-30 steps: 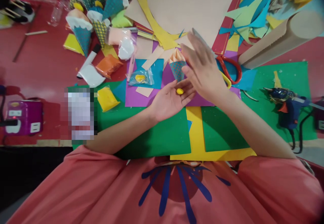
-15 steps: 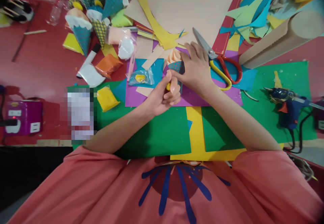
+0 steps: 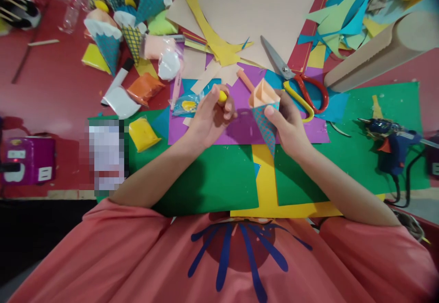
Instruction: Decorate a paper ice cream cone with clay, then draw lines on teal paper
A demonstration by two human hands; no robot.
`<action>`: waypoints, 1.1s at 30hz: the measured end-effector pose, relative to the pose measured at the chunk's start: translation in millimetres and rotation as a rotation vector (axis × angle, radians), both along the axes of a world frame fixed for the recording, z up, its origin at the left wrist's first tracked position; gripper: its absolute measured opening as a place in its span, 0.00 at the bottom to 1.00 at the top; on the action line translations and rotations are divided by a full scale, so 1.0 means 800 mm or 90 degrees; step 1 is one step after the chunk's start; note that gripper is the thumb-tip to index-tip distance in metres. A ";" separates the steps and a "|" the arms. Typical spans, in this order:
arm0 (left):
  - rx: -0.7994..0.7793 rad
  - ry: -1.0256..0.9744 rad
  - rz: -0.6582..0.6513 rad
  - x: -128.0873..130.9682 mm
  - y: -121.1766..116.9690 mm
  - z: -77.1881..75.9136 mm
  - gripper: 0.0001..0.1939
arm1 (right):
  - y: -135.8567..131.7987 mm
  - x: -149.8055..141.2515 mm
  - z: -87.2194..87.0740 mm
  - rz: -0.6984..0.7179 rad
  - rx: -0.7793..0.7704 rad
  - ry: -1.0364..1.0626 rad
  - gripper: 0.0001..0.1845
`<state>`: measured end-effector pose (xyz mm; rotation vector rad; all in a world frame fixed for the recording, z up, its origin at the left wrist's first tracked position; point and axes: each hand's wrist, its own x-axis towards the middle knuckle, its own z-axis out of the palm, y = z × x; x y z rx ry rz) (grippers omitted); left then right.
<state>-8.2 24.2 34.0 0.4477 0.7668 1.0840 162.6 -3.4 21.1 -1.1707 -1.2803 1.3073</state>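
Centrally: one paper cone point(image 3: 265, 122), teal with a crisscross grid, peach pleated folds at its wide far end, its narrow tip pointing near; held above a purple sheet point(image 3: 236, 137), right of that sheet's middle. Right hand point(image 3: 290, 124): closed round the cone's right side, thumb laid across the near face. Left hand point(image 3: 213, 116): fingers curled, palm half cupped, one small yellow ball point(image 3: 222, 96) pinched at thumb and fingertips, left of the cone and apart from it.

Close by: one peach stick point(image 3: 244, 79), just beyond the cone; one clear bag point(image 3: 188, 105) with yellow contents, partly covered by the left hand; one pair of scissors point(image 3: 287, 71), red and yellow handles, the yellow loop crowding the right hand's far side.

Left: yellow packet point(image 3: 144, 134); orange packet point(image 3: 146, 88); beyond these, clustered white-rimmed cones point(image 3: 107, 42). Right: blue glue gun point(image 3: 391, 145) on a green sheet point(image 3: 343, 170); tan paper roll point(image 3: 370, 54), farther off.
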 end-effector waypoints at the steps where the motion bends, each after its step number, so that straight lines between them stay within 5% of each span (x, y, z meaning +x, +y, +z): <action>1: 0.000 0.011 -0.003 0.001 -0.001 -0.001 0.19 | -0.011 0.000 -0.002 -0.001 -0.032 0.028 0.28; 8: 0.071 -0.004 -0.023 -0.001 -0.007 -0.018 0.09 | -0.040 -0.003 -0.004 0.121 -0.083 0.115 0.27; 15: 0.053 -0.047 -0.127 -0.004 -0.007 -0.028 0.16 | -0.044 -0.005 -0.009 0.241 -0.137 0.163 0.32; 29: 0.042 -0.039 -0.156 -0.003 -0.008 -0.033 0.14 | -0.048 0.005 -0.004 0.170 -0.075 -0.002 0.28; 33: 0.029 -0.013 -0.133 -0.002 -0.009 -0.034 0.08 | -0.048 0.007 0.001 0.184 -0.172 0.073 0.29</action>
